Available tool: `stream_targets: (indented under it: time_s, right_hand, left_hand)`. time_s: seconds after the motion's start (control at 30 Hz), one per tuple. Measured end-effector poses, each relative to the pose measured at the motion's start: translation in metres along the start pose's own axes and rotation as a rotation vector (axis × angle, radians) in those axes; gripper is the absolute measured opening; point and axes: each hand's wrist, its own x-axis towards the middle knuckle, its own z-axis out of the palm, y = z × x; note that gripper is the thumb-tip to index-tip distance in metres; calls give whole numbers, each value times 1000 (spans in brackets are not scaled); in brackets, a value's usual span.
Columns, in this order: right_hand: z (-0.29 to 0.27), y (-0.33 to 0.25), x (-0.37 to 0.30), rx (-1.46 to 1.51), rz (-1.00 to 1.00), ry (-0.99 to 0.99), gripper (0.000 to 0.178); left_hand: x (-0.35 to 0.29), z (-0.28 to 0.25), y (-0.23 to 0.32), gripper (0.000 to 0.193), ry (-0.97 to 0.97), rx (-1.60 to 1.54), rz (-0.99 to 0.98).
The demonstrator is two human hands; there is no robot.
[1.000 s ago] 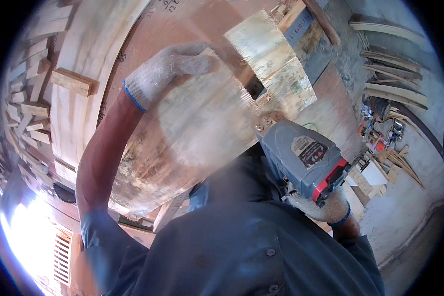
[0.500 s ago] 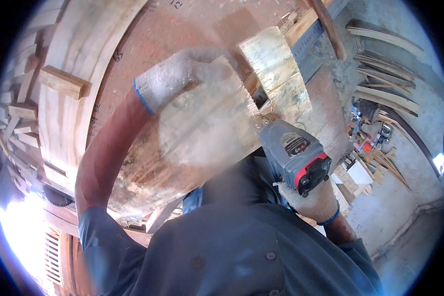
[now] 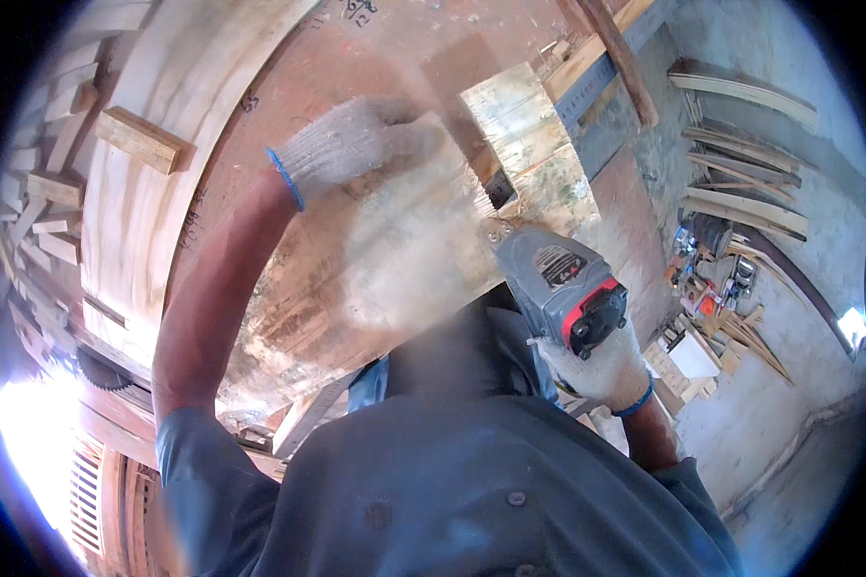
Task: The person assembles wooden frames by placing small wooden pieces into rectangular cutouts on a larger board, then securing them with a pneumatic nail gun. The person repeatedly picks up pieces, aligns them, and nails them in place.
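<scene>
My left hand [image 3: 361, 142], in a white knit glove with a blue cuff, lies palm down on the far left part of a wooden board [image 3: 385, 260]. Its fingers stretch toward the right, their tips slightly blurred. A grey jigsaw [image 3: 558, 279] with a red band is gripped in my gloved right hand [image 3: 601, 370], mostly under the tool's body. The saw's front rests at the board's right side, where a slot separates the main part from a narrower wooden strip [image 3: 534, 139]. The blade is hidden.
The board lies on a reddish work surface [image 3: 356, 58]. A long pale plank [image 3: 144, 221] with a small wood block [image 3: 140, 139] lies left. A toothed circular blade [image 3: 96, 370] shows lower left. Wood strips [image 3: 751, 96] and scattered tools [image 3: 707, 279] lie at the right.
The view has shifted slightly. My left hand stays on the board, and the jigsaw in my right hand remains at nearly the same spot by the slot.
</scene>
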Motion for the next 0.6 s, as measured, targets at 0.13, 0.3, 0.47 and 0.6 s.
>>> stream_targets:
  time_s: [0.13, 0.3, 0.47, 0.6]
  right_hand:
    - [-13, -5, 2, 106, 26, -2, 47]
    - [-31, 6, -7, -93, -134, -26, 55]
    - [-45, -14, 17, -130, -242, -108, 53]
    - [-54, -40, 37, -157, -244, -199, 49]
  left_hand:
    - [-3, 18, 4, 45, 12, -200, -67]
    - [-3, 31, 8, 44, 36, -55, -118]
    - [-1, 33, 11, 46, 91, 159, 32]
    - [-4, 23, 28, 45, 0, 207, -101]
